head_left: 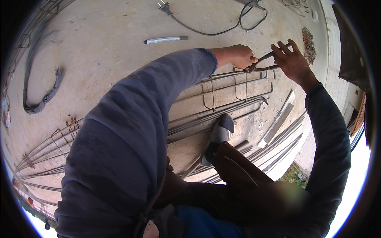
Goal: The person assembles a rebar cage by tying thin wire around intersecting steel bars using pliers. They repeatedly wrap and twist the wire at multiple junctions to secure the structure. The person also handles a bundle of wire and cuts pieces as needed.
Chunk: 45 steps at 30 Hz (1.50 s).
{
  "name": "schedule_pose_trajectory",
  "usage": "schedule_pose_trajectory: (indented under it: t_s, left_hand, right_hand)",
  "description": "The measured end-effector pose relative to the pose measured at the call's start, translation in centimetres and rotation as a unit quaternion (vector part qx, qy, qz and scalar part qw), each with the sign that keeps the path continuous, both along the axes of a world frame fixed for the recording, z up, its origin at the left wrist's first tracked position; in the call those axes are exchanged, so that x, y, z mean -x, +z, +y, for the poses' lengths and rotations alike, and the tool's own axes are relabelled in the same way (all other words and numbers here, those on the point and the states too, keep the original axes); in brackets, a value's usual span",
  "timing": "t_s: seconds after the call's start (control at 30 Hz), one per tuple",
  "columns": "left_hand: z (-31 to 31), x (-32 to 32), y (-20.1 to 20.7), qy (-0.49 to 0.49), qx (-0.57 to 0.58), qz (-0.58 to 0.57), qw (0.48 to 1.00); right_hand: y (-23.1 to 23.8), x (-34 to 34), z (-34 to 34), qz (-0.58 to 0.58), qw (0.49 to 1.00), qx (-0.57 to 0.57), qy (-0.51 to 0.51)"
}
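The left sleeve (131, 131) fills the lower left of the frame and hides much of the rebar cage (222, 107) running across the centre. The left hand (240, 56), right of centre near the top, is closed in a fist around the wire at a stirrup (246, 85); the wire itself is too thin to trace. The right hand (291, 59), just beside it, grips the handles of the pincers (264, 63), fingers partly spread; the jaws meet the bar beside the left hand. A shoe (220, 135) rests on the bars. A wire coil (39, 79) lies upper left, a power cable (214, 23) along the top
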<state>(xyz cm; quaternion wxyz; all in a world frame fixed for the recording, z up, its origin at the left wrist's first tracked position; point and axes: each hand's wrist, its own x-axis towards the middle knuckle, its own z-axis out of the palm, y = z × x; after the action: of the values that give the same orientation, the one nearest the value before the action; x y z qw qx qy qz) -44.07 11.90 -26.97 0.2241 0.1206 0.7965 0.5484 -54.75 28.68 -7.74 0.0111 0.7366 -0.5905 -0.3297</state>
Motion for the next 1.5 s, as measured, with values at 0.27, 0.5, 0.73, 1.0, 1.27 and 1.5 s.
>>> schedule_pose_trajectory:
  t_s: [0.27, 0.5, 0.73, 1.0, 1.27, 1.5]
  left_hand:
    - [-0.9, 0.0, -1.3, -0.014, 0.04, -0.059, 0.997]
    - [-1.6, -5.3, -1.3, -0.184, 0.12, -0.139, 0.966]
    - [-2.0, -6.3, 0.0, -0.186, 0.122, -0.132, 0.966]
    - [-0.5, -2.4, 1.7, 0.035, 0.052, -0.123, 0.99]
    - [7.4, 1.0, 3.5, 0.282, -0.107, -0.077, 0.95]
    - [9.1, 2.2, 2.0, 0.192, -0.1, 0.035, 0.976]
  right_hand:
    - [-0.5, 0.5, -3.1, 0.027, 0.996, -0.087, -0.024]
    - [-3.8, 4.4, -6.6, -0.026, 0.991, -0.128, 0.014]
    - [-7.6, 6.0, -10.2, -0.08, 0.988, -0.115, 0.07]
    - [-8.5, 6.5, -10.0, -0.048, 0.989, -0.132, 0.044]
    - [-2.6, 1.8, -10.0, 0.076, 0.934, -0.269, -0.225]
    - [1.9, -1.6, -10.5, 0.019, 0.8, -0.355, -0.484]
